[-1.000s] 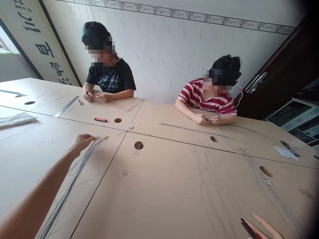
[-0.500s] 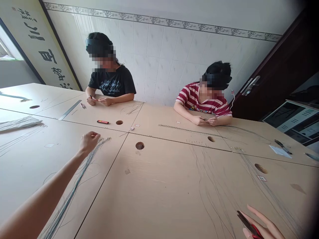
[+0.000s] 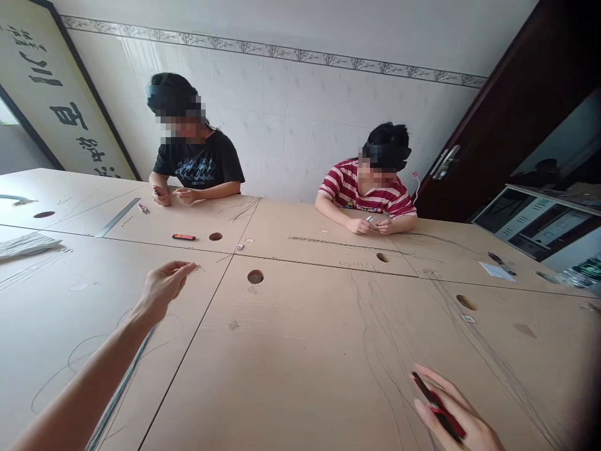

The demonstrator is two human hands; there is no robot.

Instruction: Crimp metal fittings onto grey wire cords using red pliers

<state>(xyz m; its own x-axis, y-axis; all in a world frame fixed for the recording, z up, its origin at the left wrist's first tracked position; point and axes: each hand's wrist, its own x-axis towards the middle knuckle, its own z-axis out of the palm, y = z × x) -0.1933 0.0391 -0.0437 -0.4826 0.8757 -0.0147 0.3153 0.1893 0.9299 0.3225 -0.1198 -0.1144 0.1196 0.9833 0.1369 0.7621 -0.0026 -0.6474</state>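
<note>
My left hand (image 3: 162, 289) reaches out over the tan table (image 3: 300, 351), thumb and fingers pinched at the far end of a bundle of thin grey-green wires (image 3: 117, 391) that runs back along my forearm. Small metal ends (image 3: 199, 269) show just past the fingertips. My right hand (image 3: 451, 419) is at the lower right, closed around a red-handled dark tool (image 3: 436, 407) that looks like scissors or pliers. Loose thin wires (image 3: 389, 338) lie on the table beside it.
Two other people sit at the far side, one in a black shirt (image 3: 200, 166), one in a red striped shirt (image 3: 361, 191), each handling small parts. Round cable holes (image 3: 255, 276) dot the table. A metal ruler (image 3: 119, 217), a small red-black bar (image 3: 183, 237) and a dark door (image 3: 479, 138) are in view.
My left hand has drawn back a little toward me, still pinching the wire ends. My right hand with the red-handled tool has come further into view at the lower right.
</note>
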